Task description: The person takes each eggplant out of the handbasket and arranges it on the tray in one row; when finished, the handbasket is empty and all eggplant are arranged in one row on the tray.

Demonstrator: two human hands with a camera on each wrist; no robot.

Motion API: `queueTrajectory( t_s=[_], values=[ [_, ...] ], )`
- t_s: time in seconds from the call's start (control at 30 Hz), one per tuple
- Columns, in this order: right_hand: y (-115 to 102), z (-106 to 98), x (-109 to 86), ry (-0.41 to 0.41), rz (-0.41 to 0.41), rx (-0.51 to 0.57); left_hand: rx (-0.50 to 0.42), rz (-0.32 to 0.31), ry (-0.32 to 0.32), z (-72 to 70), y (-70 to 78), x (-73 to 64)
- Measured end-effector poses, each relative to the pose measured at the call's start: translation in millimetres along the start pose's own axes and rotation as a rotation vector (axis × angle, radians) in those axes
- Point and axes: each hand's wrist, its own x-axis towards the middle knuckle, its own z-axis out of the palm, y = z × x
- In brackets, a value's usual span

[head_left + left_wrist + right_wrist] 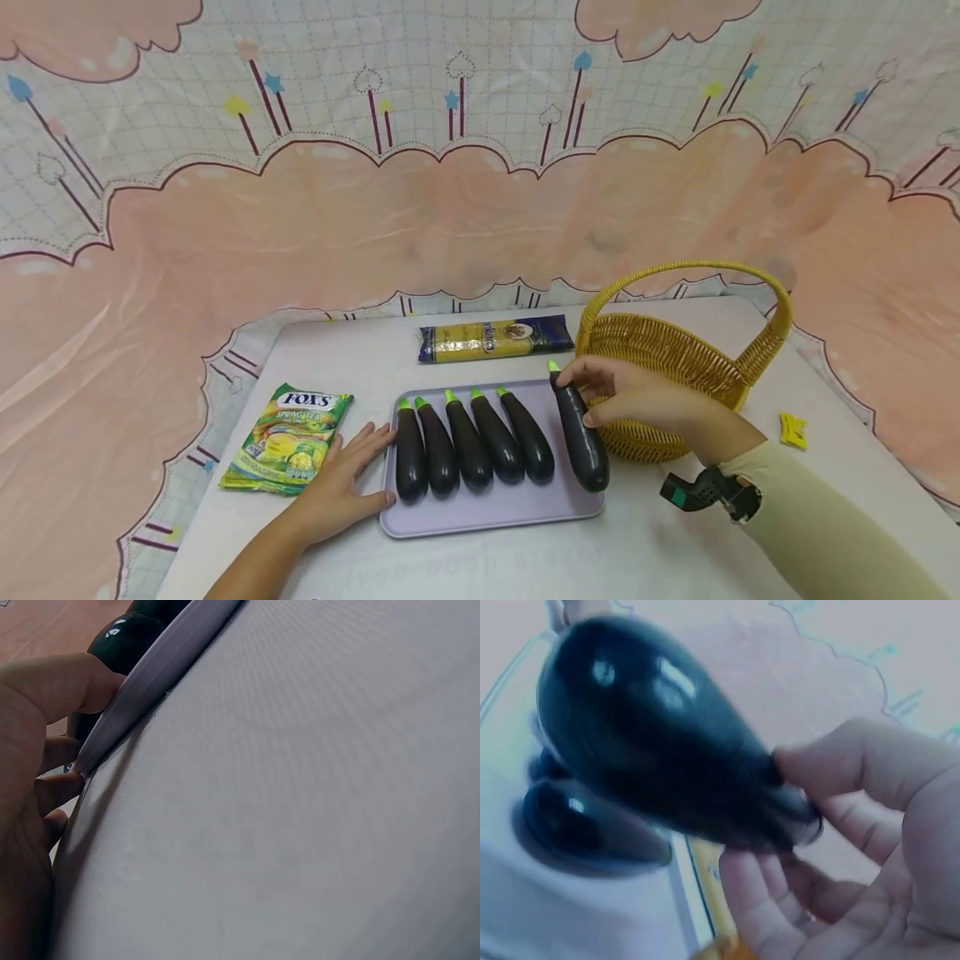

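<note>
My right hand [626,392] pinches a dark eggplant [581,437] near its green stem, over the right end of a lilac tray [480,523]. In the right wrist view this eggplant [645,727] fills the middle, thumb on one side and fingers on the other. Several more eggplants [474,446] lie side by side on the tray, stems to the back. My left hand [341,479] rests at the tray's left edge, its fingers spread and touching the rim. In the left wrist view the thumb and fingers meet the tray rim [150,682].
A yellow wicker basket [660,333] with a tall handle stands right of the tray, partly behind my right hand. Behind the tray lies a yellow and blue packet [487,340]. A green FOX'S candy bag [288,437] lies left, a small yellow wrapped piece [792,431] far right.
</note>
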Motion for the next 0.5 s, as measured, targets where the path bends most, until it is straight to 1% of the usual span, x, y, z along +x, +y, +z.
queueTrajectory(
  t_s=[0.17,0.33,0.4,0.5],
  values=[
    [-13,12,12.7,0.003,0.027,-0.113,-0.004,0.001,0.001,0.7,-0.9,-0.3],
    [-19,19,27.1,-0.011,0.062,-0.192,-0.002,0.0,0.0,0.7,-1.1,-0.8],
    [-19,22,32.7,-0.02,0.078,-0.204,-0.001,0.003,0.0,0.6,-0.9,-1.0],
    [-16,26,40.7,-0.019,0.095,-0.178,-0.002,0.009,0.001,0.5,0.0,-0.9]
  ],
)
